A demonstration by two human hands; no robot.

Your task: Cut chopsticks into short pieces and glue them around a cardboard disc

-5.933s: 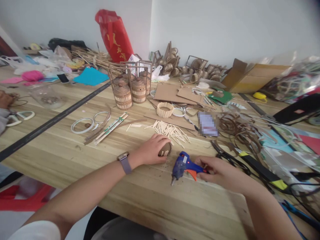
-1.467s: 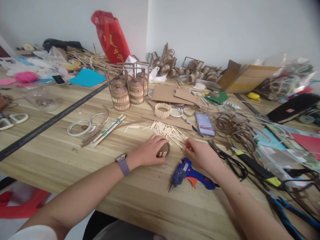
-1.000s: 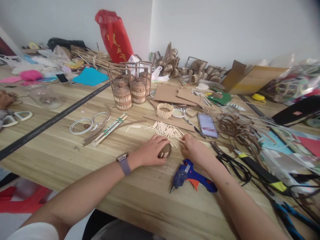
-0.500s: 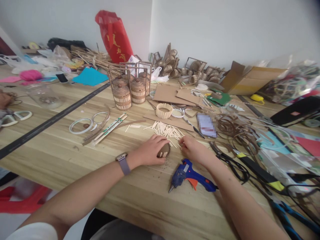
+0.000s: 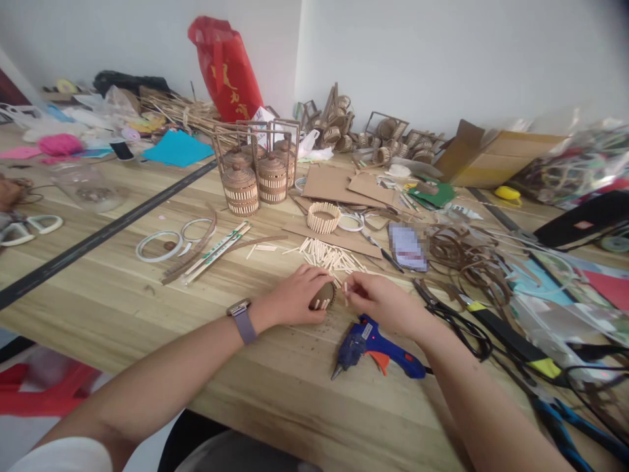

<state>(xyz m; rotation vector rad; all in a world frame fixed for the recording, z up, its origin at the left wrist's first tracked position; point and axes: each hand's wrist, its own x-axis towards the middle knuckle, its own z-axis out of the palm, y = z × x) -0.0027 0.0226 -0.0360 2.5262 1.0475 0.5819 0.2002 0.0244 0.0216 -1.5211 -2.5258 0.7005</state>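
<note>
My left hand (image 5: 299, 296) curls round a small round brown cardboard base (image 5: 323, 296), holding it on the table. A few short pale sticks stand along the base's near edge. Just to the right, my right hand (image 5: 376, 298) pinches one short wooden stick (image 5: 346, 294) between thumb and fingers, upright and apart from the base. Behind both hands lies a loose pile of such sticks (image 5: 329, 254). A blue hot glue gun (image 5: 376, 347) with an orange trigger rests below my right hand, its nozzle pointing to the near left.
A ring of sticks (image 5: 323, 217) stands beyond the pile. Lidded stick baskets (image 5: 240, 190) with tall handles are farther back. Pliers (image 5: 511, 341), cables and brown strips (image 5: 447, 252) crowd the right side. At the far left, another person's hand (image 5: 12, 193) is near white-handled scissors (image 5: 32, 228).
My right hand has drawn back from the edge of the stick pile towards the base, bringing one stick, now held upright. My left hand and the base have stayed in place.
</note>
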